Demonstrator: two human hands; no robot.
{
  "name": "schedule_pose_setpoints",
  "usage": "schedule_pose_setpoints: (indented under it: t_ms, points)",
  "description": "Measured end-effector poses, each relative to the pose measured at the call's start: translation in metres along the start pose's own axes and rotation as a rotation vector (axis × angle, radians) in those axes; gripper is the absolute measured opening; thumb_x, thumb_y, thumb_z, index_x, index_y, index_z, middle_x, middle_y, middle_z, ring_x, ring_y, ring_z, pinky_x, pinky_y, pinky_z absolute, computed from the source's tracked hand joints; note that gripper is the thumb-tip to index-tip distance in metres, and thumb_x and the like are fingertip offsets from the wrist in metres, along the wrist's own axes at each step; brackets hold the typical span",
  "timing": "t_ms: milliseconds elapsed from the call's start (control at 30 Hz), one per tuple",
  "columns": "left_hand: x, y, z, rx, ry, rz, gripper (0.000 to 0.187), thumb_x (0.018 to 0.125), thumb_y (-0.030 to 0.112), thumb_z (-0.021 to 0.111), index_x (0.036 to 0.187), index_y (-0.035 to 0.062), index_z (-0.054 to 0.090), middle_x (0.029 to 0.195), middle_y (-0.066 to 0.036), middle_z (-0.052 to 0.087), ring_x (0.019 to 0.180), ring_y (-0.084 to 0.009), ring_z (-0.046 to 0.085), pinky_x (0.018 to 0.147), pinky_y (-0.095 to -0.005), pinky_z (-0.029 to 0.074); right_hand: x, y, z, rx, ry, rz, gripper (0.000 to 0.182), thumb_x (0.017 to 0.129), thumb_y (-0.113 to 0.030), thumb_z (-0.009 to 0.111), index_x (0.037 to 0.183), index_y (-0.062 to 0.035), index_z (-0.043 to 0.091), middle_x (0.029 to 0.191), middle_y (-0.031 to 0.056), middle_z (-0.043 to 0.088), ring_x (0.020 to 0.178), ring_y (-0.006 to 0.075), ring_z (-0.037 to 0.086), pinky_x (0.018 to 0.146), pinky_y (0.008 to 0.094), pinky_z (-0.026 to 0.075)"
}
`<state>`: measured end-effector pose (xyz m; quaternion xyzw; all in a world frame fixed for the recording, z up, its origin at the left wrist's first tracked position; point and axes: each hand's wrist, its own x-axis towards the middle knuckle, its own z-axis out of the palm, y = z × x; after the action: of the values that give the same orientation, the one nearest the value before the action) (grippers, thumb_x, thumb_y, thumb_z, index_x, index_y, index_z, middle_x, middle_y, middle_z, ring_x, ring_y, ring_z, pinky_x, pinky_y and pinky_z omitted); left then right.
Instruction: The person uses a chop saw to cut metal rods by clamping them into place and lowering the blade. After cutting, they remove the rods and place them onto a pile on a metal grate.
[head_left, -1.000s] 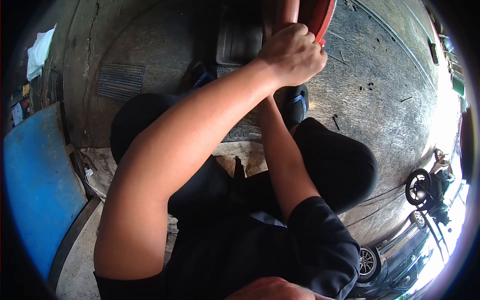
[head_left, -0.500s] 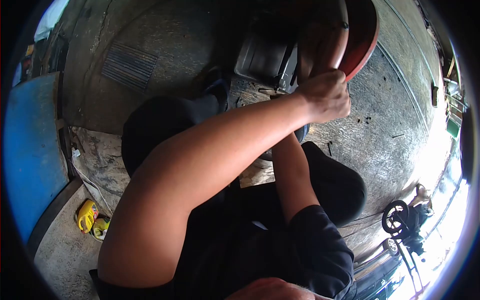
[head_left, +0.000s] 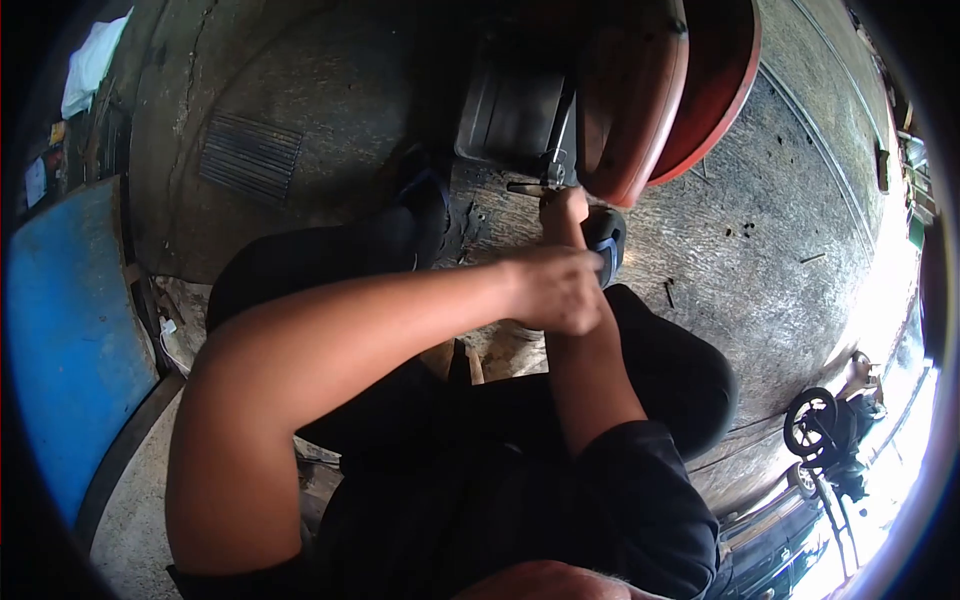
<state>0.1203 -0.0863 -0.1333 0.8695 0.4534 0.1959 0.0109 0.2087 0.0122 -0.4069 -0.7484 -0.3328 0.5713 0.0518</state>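
Note:
My left hand (head_left: 560,290) is above my right forearm, back of the hand up; its fingers are smeared and partly hidden. Farther forward, my right hand (head_left: 566,206) is closed beside a small metal lever (head_left: 527,188); what it grips is hidden. Just beyond it is a metal fitting with a thin cable (head_left: 553,166). A rounded reddish-brown panel (head_left: 640,120) hangs to the right of the fitting, its lower end close to my right hand. Behind that panel curves a red rim (head_left: 725,125).
A dark tray-like part (head_left: 510,115) lies ahead, left of the panel. A shoe (head_left: 606,240) stands near my right hand. A floor grate (head_left: 250,158) and blue board (head_left: 85,335) are at left. Small dark bits (head_left: 740,230) lie on the floor; a motorcycle (head_left: 825,430) stands at right.
My left hand has left the panel's lower end and moved down and left, over my right forearm. My right hand, hidden before, now shows. The view has shifted slightly.

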Motion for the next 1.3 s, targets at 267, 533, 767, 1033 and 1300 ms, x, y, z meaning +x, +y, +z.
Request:
schedule_pose_setpoints:
  t_ms: [267, 533, 767, 1033, 1300]
  points:
    - [-0.088, -0.067, 0.098, -0.422, -0.298, -1.818, 0.037, 0.084, 0.037, 0.064, 0.094, 0.0023, 0.070, 0.093, -0.016, 0.070, 0.089, -0.0256, 0.068, 0.077, -0.0389, 0.052, -0.041, -0.063, 0.013, 0.037, -0.023, 0.096, 0.032, 0.089, -0.023, 0.056, 0.118, -0.0083, 0.060, 0.114, 0.0029, 0.063, 0.104, 0.0143, 0.058, 0.080, 0.0338, 0.053]
    - [-0.071, -0.039, 0.172, -0.717, 0.559, -1.798, 0.047, 0.072, 0.038, 0.079, 0.095, -0.0010, 0.068, 0.088, -0.016, 0.071, 0.081, -0.0293, 0.069, 0.078, -0.0363, 0.052, 0.016, -0.022, 0.021, 0.304, 0.081, 0.043, 0.030, 0.088, -0.018, 0.055, 0.115, -0.0062, 0.059, 0.107, 0.0053, 0.062, 0.096, 0.0160, 0.058, 0.075, 0.0345, 0.052]
    - [-0.049, -0.039, 0.157, -0.605, 0.376, -1.912, 0.042, 0.071, 0.032, 0.080, 0.089, -0.0010, 0.063, 0.082, -0.023, 0.067, 0.080, -0.0408, 0.065, 0.072, -0.0457, 0.051, 0.030, -0.005, 0.019, 0.399, 0.111, 0.061, 0.028, 0.087, -0.013, 0.053, 0.113, -0.0045, 0.059, 0.102, 0.0075, 0.062, 0.089, 0.0175, 0.058, 0.070, 0.0350, 0.051]
    - [-0.052, -0.035, 0.161, -0.454, 0.302, -1.846, 0.043, 0.072, 0.034, 0.080, 0.081, -0.0017, 0.060, 0.072, -0.022, 0.065, 0.070, -0.0410, 0.064, 0.063, -0.0458, 0.050, 0.033, 0.011, 0.025, 0.519, 0.177, 0.023, 0.026, 0.086, -0.008, 0.052, 0.111, -0.0024, 0.058, 0.096, 0.0099, 0.062, 0.081, 0.0192, 0.058, 0.066, 0.0357, 0.049]
    - [-0.052, -0.037, 0.155, -0.571, 0.337, -1.831, 0.038, 0.076, 0.032, 0.077, 0.073, -0.0014, 0.060, 0.067, -0.021, 0.063, 0.065, -0.0389, 0.063, 0.060, -0.0453, 0.048, 0.031, 0.018, 0.042, 0.713, 0.319, -0.016, 0.025, 0.084, -0.003, 0.051, 0.108, -0.0004, 0.057, 0.090, 0.0124, 0.062, 0.073, 0.0209, 0.058, 0.061, 0.0364, 0.048]
